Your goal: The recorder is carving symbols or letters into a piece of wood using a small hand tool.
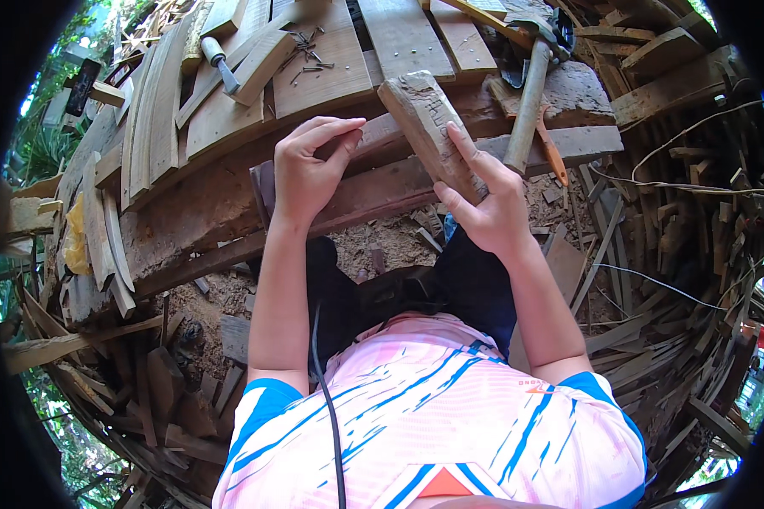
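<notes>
The right hand (482, 212) is wrapped around the near end of a rough wooden block (430, 130), thumb on the left side and fingers lying along its upper face, so the block slants up and away to the left over the edge of the desk (331, 76). The block's face bears dark pencil-like marks, too small to make out. The left hand (308, 170) sits just to the left of the block and apart from it, fingers curled and the fingertips pinched against the thumb above a reddish plank (373, 191) that runs across in front of the person; whether something small is held in that pinch cannot be told. On the desk, made of worn boards, a hammer (530, 89) with a long wooden handle lies to the right of the block, its head at the far end. Farther off to the left, a scatter of nails (307, 53) rests on a board, and beside them lies a tool with a pale handle (219, 64). Curved wooden slats (157, 110) are stacked along the desk's left side. Below the hands, sawdust and offcuts (187, 382) cover the ground around the person's dark trousers.
</notes>
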`<state>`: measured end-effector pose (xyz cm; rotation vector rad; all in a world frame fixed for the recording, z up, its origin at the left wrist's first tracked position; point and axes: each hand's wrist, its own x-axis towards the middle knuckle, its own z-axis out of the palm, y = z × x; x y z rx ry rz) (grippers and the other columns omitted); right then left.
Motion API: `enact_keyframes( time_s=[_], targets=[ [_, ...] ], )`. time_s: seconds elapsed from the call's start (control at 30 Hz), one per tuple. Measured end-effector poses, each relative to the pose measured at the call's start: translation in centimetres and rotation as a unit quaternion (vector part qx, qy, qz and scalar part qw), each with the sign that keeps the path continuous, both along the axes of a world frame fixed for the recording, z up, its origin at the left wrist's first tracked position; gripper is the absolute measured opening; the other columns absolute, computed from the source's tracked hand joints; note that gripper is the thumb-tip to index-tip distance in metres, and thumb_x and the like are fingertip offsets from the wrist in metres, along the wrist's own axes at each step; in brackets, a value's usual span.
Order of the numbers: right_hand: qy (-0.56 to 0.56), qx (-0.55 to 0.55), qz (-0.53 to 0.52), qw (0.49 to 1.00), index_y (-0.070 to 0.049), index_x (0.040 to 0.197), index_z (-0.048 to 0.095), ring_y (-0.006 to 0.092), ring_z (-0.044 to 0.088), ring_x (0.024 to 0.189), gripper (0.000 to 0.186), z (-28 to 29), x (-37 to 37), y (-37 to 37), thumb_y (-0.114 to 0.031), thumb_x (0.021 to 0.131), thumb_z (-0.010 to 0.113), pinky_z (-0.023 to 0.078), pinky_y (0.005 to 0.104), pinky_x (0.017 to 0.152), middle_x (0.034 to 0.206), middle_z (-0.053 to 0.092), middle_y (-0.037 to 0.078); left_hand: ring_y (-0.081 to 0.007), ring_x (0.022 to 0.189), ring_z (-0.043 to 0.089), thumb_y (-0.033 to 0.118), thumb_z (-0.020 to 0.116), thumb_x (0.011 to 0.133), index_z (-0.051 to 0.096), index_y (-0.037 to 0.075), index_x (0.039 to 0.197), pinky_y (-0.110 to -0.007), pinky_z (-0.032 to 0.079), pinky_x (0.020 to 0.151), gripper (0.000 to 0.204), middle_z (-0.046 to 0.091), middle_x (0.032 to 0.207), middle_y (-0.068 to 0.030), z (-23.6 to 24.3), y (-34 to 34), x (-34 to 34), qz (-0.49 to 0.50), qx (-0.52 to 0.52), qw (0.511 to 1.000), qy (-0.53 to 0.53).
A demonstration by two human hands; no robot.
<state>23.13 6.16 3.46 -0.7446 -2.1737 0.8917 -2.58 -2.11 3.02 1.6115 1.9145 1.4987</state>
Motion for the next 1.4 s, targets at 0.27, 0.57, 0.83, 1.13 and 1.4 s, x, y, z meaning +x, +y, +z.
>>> enact_keyframes(
  time_s=[0.27, 0.57, 0.83, 1.13, 1.4],
  targets=[
    [0.002, 0.004, 0.0, 1.0, -0.01, 0.157, 0.056, 0.0329, 0.071, 0.095, 0.079, -0.1, 0.0, -0.1, -0.017, 0.082, 0.08, 0.055, 0.0396, 0.093, 0.107, 0.074, 0.021, -0.0178, 0.091, 0.077, 0.003, 0.08, 0.09, 0.084, 0.009, 0.109, -0.029, 0.059, 0.083, 0.02, 0.081, 0.1, -0.0085, -0.1, -0.1, 0.2, -0.001, 0.004, 1.0, 0.002],
    [-0.002, 0.002, -0.003, 1.0, -0.011, 0.156, 0.056, 0.0379, 0.072, 0.101, 0.077, 0.2, -0.3, 0.3, -0.016, 0.083, 0.08, 0.055, 0.0422, 0.095, 0.114, 0.074, 0.023, -0.0143, 0.09, 0.075, 0.0, 0.081, 0.09, 0.084, 0.007, 0.111, -0.028, 0.058, 0.084, 0.023, 0.081, 0.102, -0.0077, -0.1, 0.4, 0.2, -0.005, 0.004, 1.0, 0.019],
    [-0.015, -0.128, -0.008, 0.992, 0.0, 0.151, 0.059, 0.0324, 0.073, 0.119, 0.07, 0.8, -0.2, -1.0, -0.011, 0.084, 0.076, 0.053, 0.039, 0.104, 0.131, 0.072, 0.026, -0.0261, 0.092, 0.078, 0.006, 0.086, 0.081, 0.078, 0.012, 0.123, -0.038, 0.061, 0.086, 0.043, 0.082, 0.099, -0.0067, -1.0, -0.3, 0.3, 0.016, 0.039, 0.995, 0.087],
    [-0.004, 0.045, 0.085, 0.995, 0.002, 0.15, 0.058, 0.0411, 0.074, 0.11, 0.079, 2.0, -0.1, -4.0, -0.004, 0.075, 0.08, 0.057, 0.043, 0.096, 0.124, 0.072, 0.027, -0.0267, 0.079, 0.077, 0.009, 0.086, 0.08, 0.056, 0.009, 0.126, -0.037, 0.059, 0.071, 0.055, 0.076, 0.085, -0.0084, -2.0, -0.5, 0.3, 0.018, 0.052, 0.998, 0.017],
    [0.078, 0.102, 0.043, 0.991, -0.003, 0.149, 0.061, 0.0418, 0.073, 0.103, 0.076, 1.7, -0.6, -4.0, -0.005, 0.076, 0.081, 0.059, 0.0445, 0.091, 0.12, 0.072, 0.027, -0.0243, 0.073, 0.075, 0.008, 0.085, 0.081, 0.054, 0.009, 0.123, -0.035, 0.058, 0.062, 0.052, 0.077, 0.085, -0.008, -1.5, -0.1, 0.2, 0.001, 0.032, 0.999, -0.014]
  ],
)
